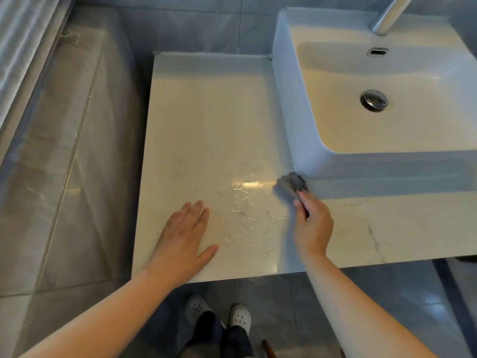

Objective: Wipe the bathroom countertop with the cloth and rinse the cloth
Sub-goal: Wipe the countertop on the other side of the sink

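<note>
Wiping is the step in hand, as we judge it: our right hand (313, 224) pinches a small grey cloth (291, 184) between fingers and thumb and presses it onto the desk (206, 130), right at the front left corner of the white sink (289, 112), where basin wall and marble surface meet. Our left hand (185, 239) lies flat and spread on the desk near the front edge, holding nothing, and seems to brace us. Between the two hands we see thin wet streaks (245, 218) catching the light, so that patch looks already passed over. The strip in front of the sink, to the right, looks drier and we take it as not yet done. Next, we think, the cloth must sweep along that strip, pressed flat. Rinsing then calls for lifting it under the faucet (389, 16) at the back of the basin.
</note>
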Motion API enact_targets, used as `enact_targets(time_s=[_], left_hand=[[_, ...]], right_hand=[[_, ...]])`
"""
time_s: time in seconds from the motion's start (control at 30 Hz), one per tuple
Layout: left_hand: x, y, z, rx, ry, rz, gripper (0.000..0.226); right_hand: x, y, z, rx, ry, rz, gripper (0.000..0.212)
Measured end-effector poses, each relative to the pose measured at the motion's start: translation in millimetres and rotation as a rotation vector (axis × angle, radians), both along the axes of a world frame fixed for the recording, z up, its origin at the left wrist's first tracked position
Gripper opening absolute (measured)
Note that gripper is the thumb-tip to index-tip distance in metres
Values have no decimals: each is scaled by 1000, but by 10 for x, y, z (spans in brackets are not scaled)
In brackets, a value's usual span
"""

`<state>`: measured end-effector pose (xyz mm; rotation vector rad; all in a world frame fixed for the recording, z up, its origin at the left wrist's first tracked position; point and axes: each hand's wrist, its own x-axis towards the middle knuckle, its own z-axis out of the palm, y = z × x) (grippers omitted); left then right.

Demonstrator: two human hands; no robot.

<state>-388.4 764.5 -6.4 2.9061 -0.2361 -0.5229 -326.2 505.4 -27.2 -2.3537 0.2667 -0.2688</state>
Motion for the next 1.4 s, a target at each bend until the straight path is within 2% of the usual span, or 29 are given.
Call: enact_targets(time_s=[0.27,0.4,0.47,0.6,0.7,0.77,0.93,1.03,1.1,1.2,1.27,1.4], left_hand=[[21,-40,18,17,21,10,95],[41,-80,43,25,24,38,98],[48,-106,58,46,34,46,100],[50,-163,81,84,45,64,98],[46,-192,91,139,50,60,83],[53,-202,91,145,46,61,80],[15,-210,87,102,26,98,79],[-176,-241,98,29,-25,92,88],[-345,-258,76,0,-16,109,88],[-510,-270,63,11,12,149,79],[-556,-254,58,19,29,161,76],[-593,-235,13,19,41,129,89]], right_hand=[[-318,413,17,91,31,149,27],[-258,352,278,392,151,174,26],[-135,161,396,357,68,119,24],[185,-313,360,133,-22,29,24],[244,-453,127,1,4,87,25],[143,-393,-25,-43,-26,126,25],[-286,-15,-95,-9,-33,100,26],[-608,207,-42,72,3,113,27],[-803,305,10,174,45,118,27],[-945,309,157,445,142,105,28],[-962,180,280,553,143,95,28],[-808,-231,392,364,28,75,30]])
